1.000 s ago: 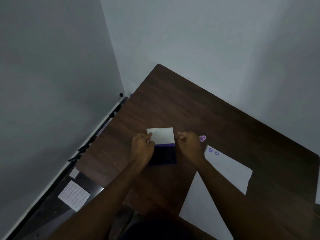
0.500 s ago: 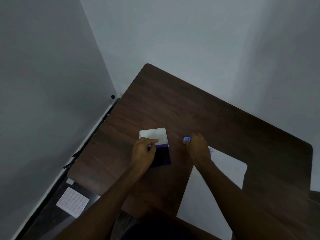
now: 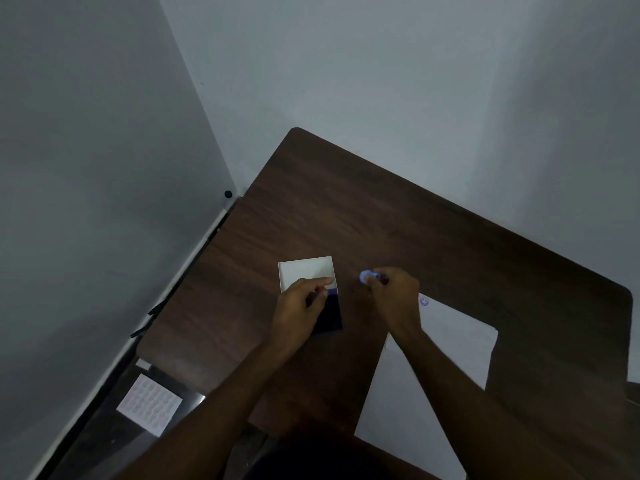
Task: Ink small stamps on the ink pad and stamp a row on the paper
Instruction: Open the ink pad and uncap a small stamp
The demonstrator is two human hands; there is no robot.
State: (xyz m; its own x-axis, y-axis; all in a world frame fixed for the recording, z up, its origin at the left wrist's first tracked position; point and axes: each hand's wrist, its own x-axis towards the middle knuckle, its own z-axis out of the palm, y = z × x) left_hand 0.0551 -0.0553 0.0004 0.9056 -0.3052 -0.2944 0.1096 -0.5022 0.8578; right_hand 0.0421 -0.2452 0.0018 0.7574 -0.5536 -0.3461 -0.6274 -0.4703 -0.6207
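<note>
An open ink pad [image 3: 330, 311] lies on the dark wooden table [image 3: 398, 220], its white lid [image 3: 304, 271] folded back away from me. My left hand [image 3: 303, 308] rests on the pad's left side, index finger stretched across the lid's hinge edge. My right hand [image 3: 393, 294] pinches a small purple stamp [image 3: 365, 277], its round face turned toward the pad, just right of the pad and above the table. A white paper [image 3: 446, 358] lies to the right, with one purple smiley print [image 3: 424, 301] visible near its far corner beside my wrist.
Grey walls meet in a corner behind the table. On the floor at the left lies a white sheet with rows of round marks [image 3: 149, 403]. A dark object [image 3: 633, 393] shows at the right frame edge.
My right hand brought the stamp from the paper's far corner leftward toward the ink pad. The left hand stayed on the pad. The camera view shifted slightly.
</note>
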